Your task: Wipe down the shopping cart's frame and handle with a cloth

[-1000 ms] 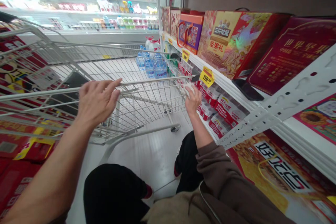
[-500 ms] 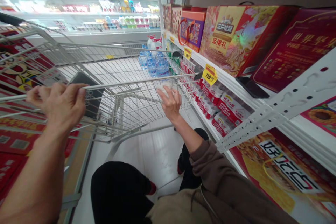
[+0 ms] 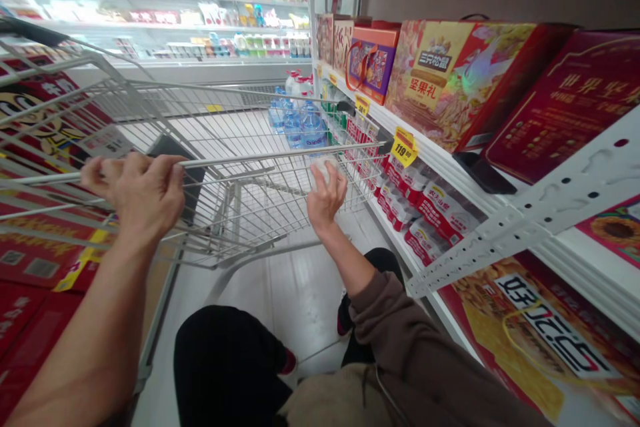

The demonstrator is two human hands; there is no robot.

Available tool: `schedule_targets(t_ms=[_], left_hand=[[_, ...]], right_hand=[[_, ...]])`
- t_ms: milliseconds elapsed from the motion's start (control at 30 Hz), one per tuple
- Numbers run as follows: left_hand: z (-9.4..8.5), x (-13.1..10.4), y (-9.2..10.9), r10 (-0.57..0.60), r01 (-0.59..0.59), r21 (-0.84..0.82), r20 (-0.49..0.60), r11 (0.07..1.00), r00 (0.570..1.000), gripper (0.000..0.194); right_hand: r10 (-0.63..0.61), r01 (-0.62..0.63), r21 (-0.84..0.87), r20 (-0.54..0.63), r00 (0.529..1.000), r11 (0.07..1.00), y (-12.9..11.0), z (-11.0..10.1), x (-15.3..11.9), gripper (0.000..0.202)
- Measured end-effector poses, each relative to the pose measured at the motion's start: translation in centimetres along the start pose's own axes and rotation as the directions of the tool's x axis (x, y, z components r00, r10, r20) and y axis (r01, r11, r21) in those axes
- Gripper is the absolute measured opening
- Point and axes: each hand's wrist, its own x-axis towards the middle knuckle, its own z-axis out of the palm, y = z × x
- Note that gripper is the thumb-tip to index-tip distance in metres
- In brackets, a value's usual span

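A wire shopping cart [image 3: 270, 156] stands sideways in front of me. My left hand [image 3: 143, 195] is closed over its top rail on the left side. Lower and to the right, my right hand [image 3: 326, 205] is closed with bent fingers on a crumpled white cloth [image 3: 325, 165]. That cloth is at the cart's side wires, just under the rail; whether it touches them I cannot make out. Behind my left hand, a dark flat panel [image 3: 196, 180] shows through the wires.
On the right, white shelving [image 3: 545, 213] carries gift boxes [image 3: 435, 80] above shrink-wrapped bottles [image 3: 425, 213]. Red cartons [image 3: 45, 247] are stacked at the left. Large water bottles [image 3: 305, 125] stand on the floor beyond the cart, before a lit refrigerated display [image 3: 175, 73].
My left hand has slid rightward along the rail. My right hand has shifted slightly, still with the cloth. The view has tilted a little.
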Motion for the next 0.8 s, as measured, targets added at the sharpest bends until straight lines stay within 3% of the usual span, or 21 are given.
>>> schedule_targets(t_ms=[67, 133, 167, 267, 333, 400, 500, 567, 633, 667, 733, 800], left_hand=[[0.0, 0.0, 0.0, -0.001, 0.001, -0.001, 0.017, 1.000, 1.000, 0.057], [0.0, 0.0, -0.1, 0.008, -0.007, -0.011, 0.027, 1.000, 1.000, 0.057], [0.0, 0.0, -0.1, 0.011, -0.011, -0.018, 0.027, 1.000, 1.000, 0.056], [0.1, 0.0, 0.2, 0.007, -0.006, -0.036, 0.019, 0.999, 1.000, 0.051], [0.1, 0.0, 0.4, -0.008, 0.008, -0.037, 0.007, 0.999, 1.000, 0.048], [0.1, 0.0, 0.7, -0.015, 0.015, -0.035, 0.002, 0.999, 1.000, 0.046], [0.0, 0.0, 1.0, -0.016, 0.016, -0.030, 0.021, 0.999, 1.000, 0.044], [-0.1, -0.1, 1.0, -0.013, 0.014, -0.024, 0.036, 1.000, 0.999, 0.044], [-0.3, -0.1, 1.0, -0.006, 0.007, -0.018, 0.038, 1.000, 0.999, 0.043], [-0.3, -0.2, 1.0, -0.002, 0.003, -0.017, 0.040, 1.000, 0.999, 0.042], [-0.4, -0.2, 1.1, 0.004, -0.004, -0.014, 0.051, 1.000, 0.999, 0.042], [-0.3, -0.3, 1.3, 0.006, -0.006, -0.003, 0.058, 1.000, 0.998, 0.044]], right_hand=[[-0.144, 0.144, -0.009, 0.024, 0.989, 0.990, 1.0, -0.2, -0.4, 0.055], [-0.199, 0.200, -0.032, 0.032, 0.980, 0.979, 4.0, -0.7, 0.3, 0.053], [-0.163, 0.163, -0.049, 0.012, 0.987, 0.985, 5.7, -0.9, 1.0, 0.051], [0.124, -0.135, -0.072, -0.139, 0.983, 0.988, 9.3, -1.3, 3.0, 0.047], [0.238, -0.254, -0.054, -0.205, 0.949, 0.966, 8.9, -1.0, 3.2, 0.048], [0.201, -0.214, -0.045, -0.206, 0.958, 0.976, 6.2, -0.4, 2.2, 0.050], [-0.044, 0.041, -0.038, -0.072, 0.996, 0.998, 0.8, 0.4, -0.5, 0.052], [-0.259, 0.259, 0.017, 0.095, 0.961, 0.966, -1.4, 0.5, -1.8, 0.053], [-0.388, 0.380, 0.078, 0.190, 0.902, 0.922, -1.1, 0.1, -1.9, 0.051], [-0.391, 0.381, 0.087, 0.197, 0.899, 0.920, -0.1, -0.2, -1.5, 0.049], [-0.266, 0.261, 0.056, 0.134, 0.955, 0.964, 2.7, -0.9, 0.1, 0.044], [-0.034, 0.034, 0.014, 0.001, 0.999, 0.999, 5.2, -1.6, 1.8, 0.042]])
